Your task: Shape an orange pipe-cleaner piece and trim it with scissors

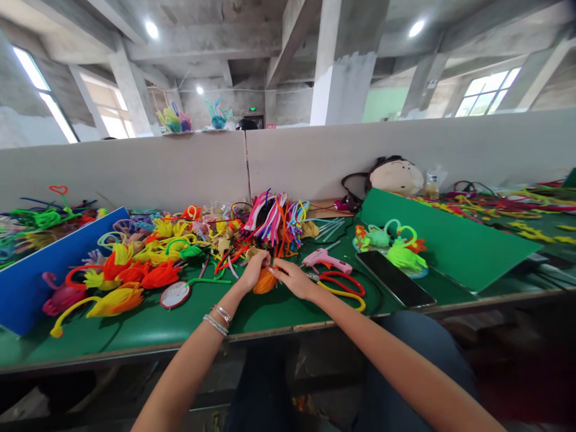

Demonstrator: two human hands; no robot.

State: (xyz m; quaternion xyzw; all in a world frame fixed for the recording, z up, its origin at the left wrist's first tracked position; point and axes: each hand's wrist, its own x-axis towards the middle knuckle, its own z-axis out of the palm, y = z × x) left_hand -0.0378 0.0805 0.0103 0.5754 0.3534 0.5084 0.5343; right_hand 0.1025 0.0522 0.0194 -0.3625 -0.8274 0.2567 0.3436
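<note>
Near the table's front edge, my left hand (255, 271) is closed around the upper left of an orange pipe-cleaner body (264, 283), rounded and ribbed. My right hand (292, 278) pinches the same piece from the right, fingertips close to those of the left. The fingers partly hide the piece. Just behind the left hand is a tan item (252, 253), its kind unclear. A pink glue gun (327, 260) lies right of my right hand, with scissors (344, 287) with red and yellow handles in front of it.
Finished pipe-cleaner swans (117, 300) pile up at left beside a blue board (58, 270). A bundle of pipe cleaners (272, 222) stands behind my hands. To the right are a phone (396, 279), green swans (407, 258) and a green board (450, 240). A grey partition (180, 165) runs behind.
</note>
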